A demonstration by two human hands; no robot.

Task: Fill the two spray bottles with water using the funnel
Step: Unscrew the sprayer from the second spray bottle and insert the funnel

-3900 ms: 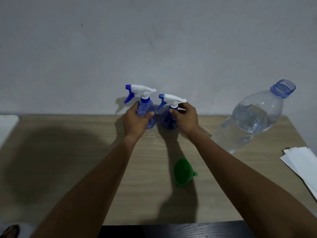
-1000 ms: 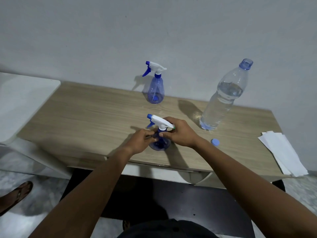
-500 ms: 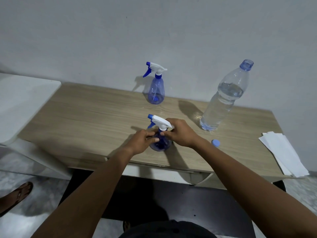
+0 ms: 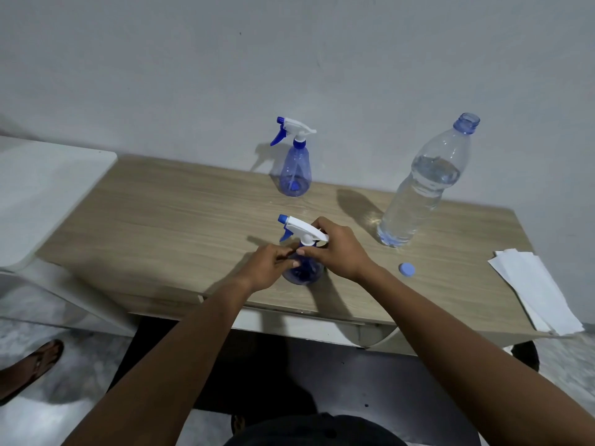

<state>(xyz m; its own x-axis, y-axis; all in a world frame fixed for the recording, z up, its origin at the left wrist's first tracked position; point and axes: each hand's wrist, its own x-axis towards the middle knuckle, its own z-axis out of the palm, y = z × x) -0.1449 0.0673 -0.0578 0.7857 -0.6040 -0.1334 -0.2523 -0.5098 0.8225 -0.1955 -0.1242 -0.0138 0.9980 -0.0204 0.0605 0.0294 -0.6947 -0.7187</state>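
Observation:
A blue spray bottle (image 4: 304, 273) with a white trigger head (image 4: 301, 228) stands near the front edge of the wooden table (image 4: 167, 217). My left hand (image 4: 269, 265) grips its body from the left. My right hand (image 4: 338, 249) grips the trigger head and collar from the right. A second blue spray bottle (image 4: 294, 169), its head on, stands upright at the back by the wall. An uncapped clear water bottle (image 4: 421, 191), mostly full, stands at the back right. The green funnel is not in view.
A small blue cap (image 4: 406, 269) lies on the table right of my right wrist. White folded paper (image 4: 537, 294) lies at the table's right end. A white surface (image 4: 42, 188) adjoins the table on the left. A sandalled foot (image 4: 30, 368) shows on the floor.
Early on both hands held the two spray bottles side by side at the back. Over the last second my hands stay on the near bottle, and my right hand has shifted slightly on the head.

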